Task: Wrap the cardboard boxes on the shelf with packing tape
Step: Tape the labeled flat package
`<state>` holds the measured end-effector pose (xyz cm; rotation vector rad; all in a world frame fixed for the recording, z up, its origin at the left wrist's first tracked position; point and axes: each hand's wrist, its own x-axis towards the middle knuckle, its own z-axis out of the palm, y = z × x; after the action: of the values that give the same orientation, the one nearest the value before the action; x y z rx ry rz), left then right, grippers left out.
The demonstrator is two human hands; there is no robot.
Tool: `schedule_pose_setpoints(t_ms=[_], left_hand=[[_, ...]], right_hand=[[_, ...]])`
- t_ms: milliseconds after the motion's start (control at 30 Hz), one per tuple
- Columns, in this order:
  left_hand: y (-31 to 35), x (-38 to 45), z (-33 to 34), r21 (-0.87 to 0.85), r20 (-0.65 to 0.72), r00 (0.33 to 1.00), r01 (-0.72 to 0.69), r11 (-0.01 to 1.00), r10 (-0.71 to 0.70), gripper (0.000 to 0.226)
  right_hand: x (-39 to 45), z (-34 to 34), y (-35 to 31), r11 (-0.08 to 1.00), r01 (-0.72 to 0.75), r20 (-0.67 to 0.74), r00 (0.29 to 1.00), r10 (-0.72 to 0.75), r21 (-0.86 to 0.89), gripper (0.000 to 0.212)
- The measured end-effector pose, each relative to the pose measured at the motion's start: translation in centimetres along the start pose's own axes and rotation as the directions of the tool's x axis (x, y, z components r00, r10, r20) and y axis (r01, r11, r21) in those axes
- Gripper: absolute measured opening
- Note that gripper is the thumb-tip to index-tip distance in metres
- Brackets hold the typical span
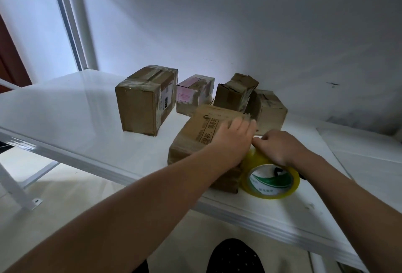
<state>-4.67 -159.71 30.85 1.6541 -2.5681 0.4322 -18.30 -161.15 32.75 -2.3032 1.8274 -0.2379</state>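
A flattened brown cardboard box printed with black characters [202,135] is lain at the front of the white shelf board [65,107], near its front edge. The left hand [235,140] is laid across the box top with fingers spread flat, not curled round anything; the box is probably being pinned so it cannot slide while tape is pulled. A roll of yellowish clear packing tape with a green-and-white core label [270,178] is stood on edge just right of this box, touching or nearly touching its side. The right hand [280,148] is set on top of the roll, fingertips pinched together at the box's right edge, apparently on the tape's free end; the strip itself is too clear to be made out.

Behind the printed box, four more boxes are grouped: a tall brown carton already banded with clear tape [145,98] to the left rear, a small pink-labelled box [194,92] directly behind, and two crumpled brown boxes [256,100] to the right rear, one leaned on the other. Wrapping of the front box is judged barely begun.
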Motion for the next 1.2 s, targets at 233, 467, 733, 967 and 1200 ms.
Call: schedule_pose_setpoints(t_ms=[233, 467, 733, 967, 1200], left_hand=[[-2.9, 2.2, 0.9, -0.421, 0.012, 0.988, 0.144, 0.896, -0.154, 0.053], [-4.6, 2.3, 4.3, -0.59, -0.01, 0.979, 0.16, 0.792, -0.206, 0.038], [-5.0, 2.2, 4.6, -0.644, -0.022, 0.98, 0.136, 0.753, -0.195, 0.036], [-5.9, 0.8, 3.3, -0.844, 0.182, 0.974, 0.225, 0.486, -0.134, 0.054], [-5.0, 0.3, 3.6, -0.584, 0.226, 0.973, 0.175, 0.793, -0.048, 0.092]], right_hand=[[3.0, 0.5, -1.8, 0.993, 0.078, 0.037, 0.996, -0.081, 0.086, 0.048], [4.9, 0.2, -2.0, 0.988, 0.077, 0.26, 0.959, -0.11, 0.135, 0.045], [5.2, 0.3, -2.6, 0.994, 0.088, 0.275, 0.959, -0.065, -0.071, 0.046], [4.2, 0.2, -1.1, 0.996, 0.072, 0.177, 0.981, -0.081, 0.053, 0.046], [5.6, -0.8, -1.5, 0.967, 0.116, 0.295, 0.954, -0.046, -0.226, 0.04]])
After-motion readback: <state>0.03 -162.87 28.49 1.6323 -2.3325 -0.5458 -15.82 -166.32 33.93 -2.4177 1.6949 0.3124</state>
